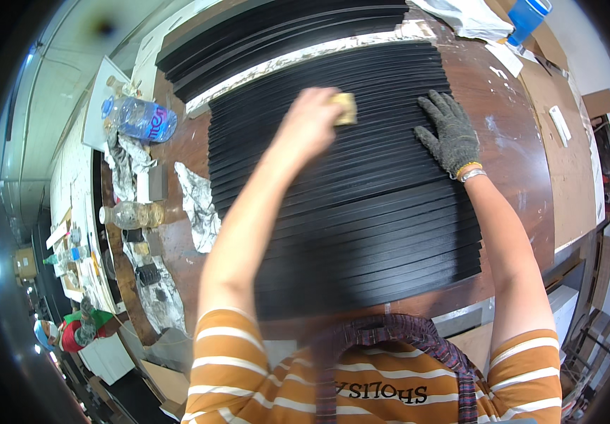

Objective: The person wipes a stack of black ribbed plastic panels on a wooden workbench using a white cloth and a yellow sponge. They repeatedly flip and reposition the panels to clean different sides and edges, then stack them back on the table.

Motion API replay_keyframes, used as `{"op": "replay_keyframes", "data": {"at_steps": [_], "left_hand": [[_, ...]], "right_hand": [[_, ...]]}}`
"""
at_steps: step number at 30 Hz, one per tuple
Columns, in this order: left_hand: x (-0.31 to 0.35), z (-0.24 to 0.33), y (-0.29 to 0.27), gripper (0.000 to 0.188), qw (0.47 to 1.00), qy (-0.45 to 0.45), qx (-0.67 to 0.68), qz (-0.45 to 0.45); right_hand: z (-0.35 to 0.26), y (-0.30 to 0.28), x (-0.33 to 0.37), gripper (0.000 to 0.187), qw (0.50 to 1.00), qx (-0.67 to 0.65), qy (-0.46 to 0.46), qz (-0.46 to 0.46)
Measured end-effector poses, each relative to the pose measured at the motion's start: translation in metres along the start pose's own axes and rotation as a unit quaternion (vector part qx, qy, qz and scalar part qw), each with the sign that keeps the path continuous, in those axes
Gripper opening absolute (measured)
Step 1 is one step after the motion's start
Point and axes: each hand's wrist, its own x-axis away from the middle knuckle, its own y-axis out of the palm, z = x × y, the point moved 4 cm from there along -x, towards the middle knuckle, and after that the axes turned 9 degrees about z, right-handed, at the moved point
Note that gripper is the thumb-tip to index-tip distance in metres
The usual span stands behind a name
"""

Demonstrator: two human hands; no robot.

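Long black strips lie side by side across the table in front of me, forming a wide ribbed sheet. My left hand, bare and a little blurred, is closed on a yellowish sponge over the far middle of the strips. Whether the sponge presses on them I cannot tell. In a grey knitted glove, my right hand rests flat with fingers spread on the right ends of the strips. My left forearm hides part of the strips' left side.
More black strips are stacked at the far side, behind a white-stained bar. Left on the brown table are a large clear bottle, a smaller bottle and crumpled cloth. A blue cup stands far right. Another person is at far left.
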Motion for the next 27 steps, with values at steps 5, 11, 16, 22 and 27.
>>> {"op": "replay_keyframes", "data": {"at_steps": [5, 11, 16, 22, 27], "left_hand": [[0.106, -0.092, -0.103, 0.032, 0.987, -0.116, -0.092, 0.062], [0.274, -0.111, -0.178, 0.035, 0.904, -0.325, 0.041, 0.274], [0.463, -0.099, -0.195, 0.032, 0.781, -0.493, -0.052, 0.381], [0.617, -0.097, -0.215, 0.027, 0.577, -0.692, -0.147, 0.407], [0.620, -0.113, -0.197, 0.035, 0.623, -0.684, -0.178, 0.337]], "right_hand": [[-0.001, -0.002, 0.001, 0.061, 1.000, -0.007, 0.018, -0.011], [-0.003, -0.002, 0.002, 0.059, 1.000, -0.012, -0.003, 0.011], [0.007, 0.010, 0.000, 0.056, 0.999, 0.000, -0.046, -0.003], [0.023, 0.028, -0.001, 0.056, 0.996, 0.003, -0.088, -0.002], [0.030, 0.031, -0.001, 0.056, 0.995, -0.005, -0.099, 0.001]]}}
